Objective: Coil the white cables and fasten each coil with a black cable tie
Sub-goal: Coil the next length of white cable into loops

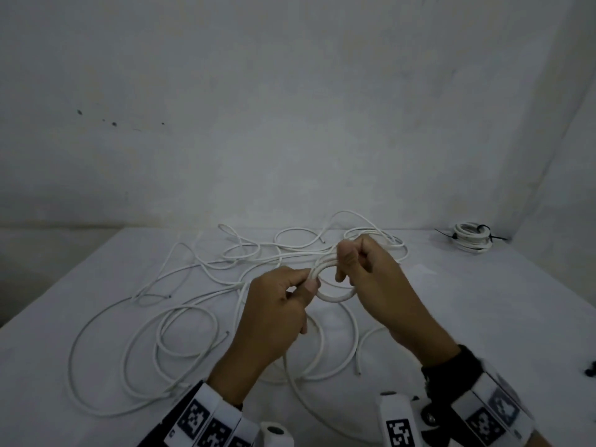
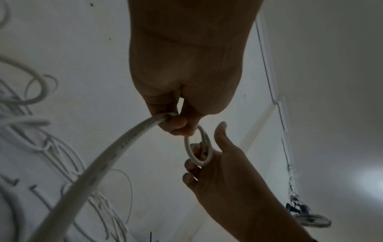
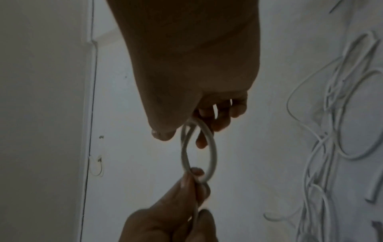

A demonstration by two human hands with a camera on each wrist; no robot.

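A small coil of white cable (image 1: 332, 296) hangs between my two hands above the table. My left hand (image 1: 303, 285) pinches the cable at the coil's left side between thumb and fingers, and the loose cable (image 2: 116, 155) trails from it down to the table. My right hand (image 1: 350, 259) grips the coil's far right side, thumb on top. In the left wrist view the coil (image 2: 189, 152) shows two or three turns, and the same holds for the coil (image 3: 211, 147) in the right wrist view. Several loose white cables (image 1: 180, 317) lie tangled on the table.
Finished white coils (image 1: 469, 235) with black cable ties (image 1: 483, 228) lie at the table's far right corner. A small dark object (image 1: 591, 369) sits at the right edge. The white table (image 1: 483, 301) meets white walls at the back and on the right.
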